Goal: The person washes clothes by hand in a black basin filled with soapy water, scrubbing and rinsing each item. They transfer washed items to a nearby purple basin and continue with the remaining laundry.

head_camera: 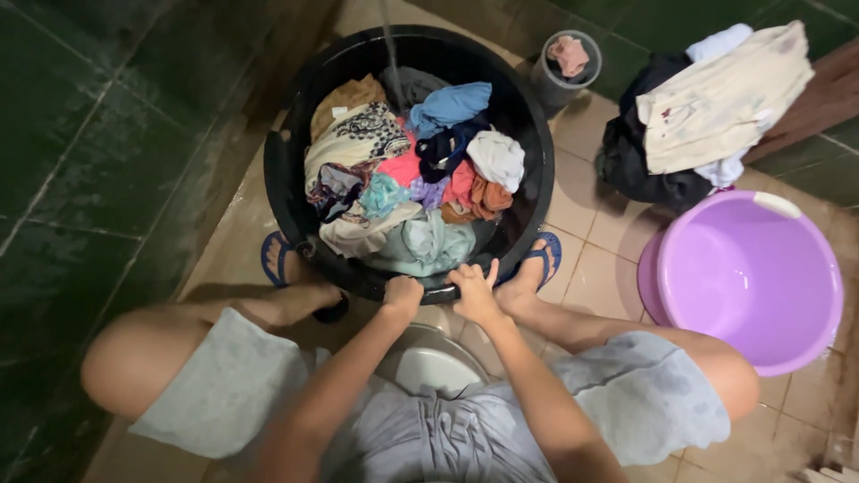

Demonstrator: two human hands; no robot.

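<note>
A big black tub (288, 179) full of mixed coloured clothes (407, 170) stands on the tiled floor in front of me. My left hand (403, 294) is closed over the tub's near rim. Beside it, my right hand (474, 288) grips the same rim with fingers curled over the edge. A thin stream of water (390, 54) falls into the tub from above. My knees are spread to either side, and my feet in blue sandals (546, 255) rest against the tub's base.
A purple basin (752, 277) with nothing in it sits at the right. A pile of dark and cream clothes (707, 107) lies at the upper right. A small grey bucket (565, 64) holding a pink cloth stands behind the tub. Dark green tiled wall runs along the left.
</note>
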